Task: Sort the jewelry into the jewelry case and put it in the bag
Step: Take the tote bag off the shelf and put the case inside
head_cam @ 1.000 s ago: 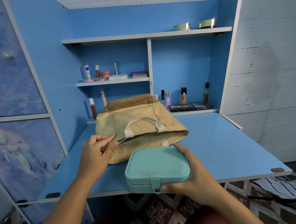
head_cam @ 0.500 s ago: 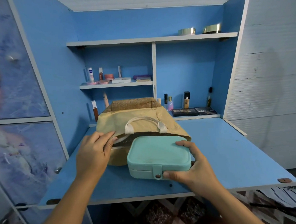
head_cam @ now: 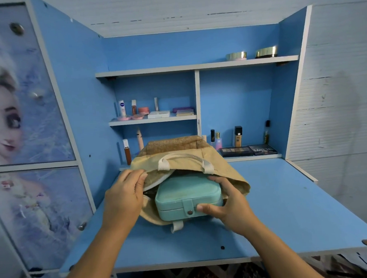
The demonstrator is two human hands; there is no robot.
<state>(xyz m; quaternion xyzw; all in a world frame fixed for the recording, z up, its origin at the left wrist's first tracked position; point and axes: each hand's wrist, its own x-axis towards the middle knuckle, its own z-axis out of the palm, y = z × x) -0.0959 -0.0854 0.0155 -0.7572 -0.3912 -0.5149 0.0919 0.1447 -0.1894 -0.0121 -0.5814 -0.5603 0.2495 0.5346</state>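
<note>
Left grip (head_cam: pixel 123 198) pinching, right grip (head_cam: pixel 230 209) clasping

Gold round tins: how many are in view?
2, both on the white top shelf: the left gold tin, the right gold tin beside it. More could sit hidden behind the tan fabric bag.

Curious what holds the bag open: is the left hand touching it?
Touching. The head view shows the left hand pinching the upper rim of the bag.

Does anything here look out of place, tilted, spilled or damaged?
Nothing is spilled or damaged. The tan woven bag lies on its side on the blue desk, and the closed teal rectangular jewelry case sticks partly out of its mouth. A pale pink tube behind leans askew.
</note>
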